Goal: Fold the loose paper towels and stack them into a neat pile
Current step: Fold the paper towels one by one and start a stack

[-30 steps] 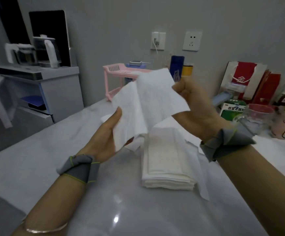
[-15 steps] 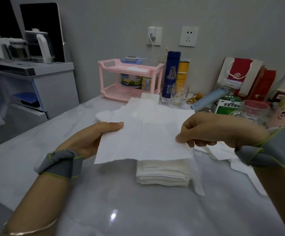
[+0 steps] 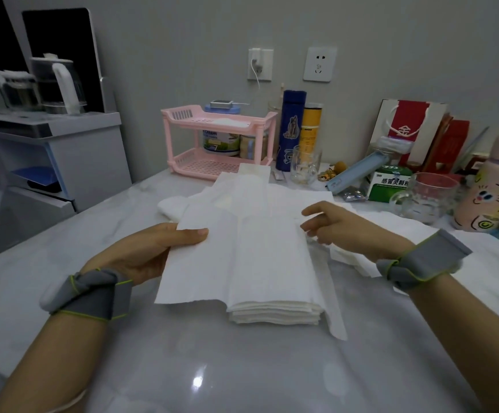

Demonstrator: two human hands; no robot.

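**Fig.** Your L hand (image 3: pixel 140 251) pinches the left edge of a thin, dimpled white sheet (image 3: pixel 209 263), thumb on top, fingers under. The sheet's right half drapes flat over the pile (image 3: pixel 275 315), a rectangular stack of folded towels w/ layered edges, on the table (image 3: pixel 182 368), which is glossy, grey and marble-look. Your R hand (image 3: pixel 340 231) hangs at the pile's far right edge, fingers loose, gripping nothing; contact w/ paper unclear. Rumpled loose towels (image 3: pixel 242 192) lie just behind the pile.

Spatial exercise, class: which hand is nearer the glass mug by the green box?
Right. The right hand is left of the glass mug; the left hand lies much farther left.
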